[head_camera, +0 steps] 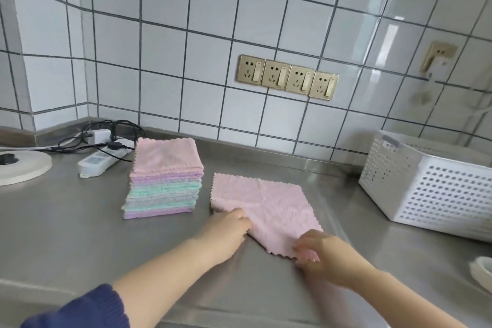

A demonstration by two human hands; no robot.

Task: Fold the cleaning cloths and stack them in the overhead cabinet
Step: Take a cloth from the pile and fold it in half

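Both hands pinch the pink cloth (262, 205) on the steel counter (80, 221) — left hand (229, 226) at its near-left edge, right hand (323, 251) at the near corner.

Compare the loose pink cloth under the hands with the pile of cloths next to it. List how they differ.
The loose pink cloth is a single layer spread on the steel counter; the pile of cloths is many folded layers, squared up.
The loose cloth is all pink; the pile mixes pink, purple, green and grey.
The left hand and right hand pinch the loose cloth's near edge; nothing touches the pile.
Both show fluffy fabric with zigzag edges.
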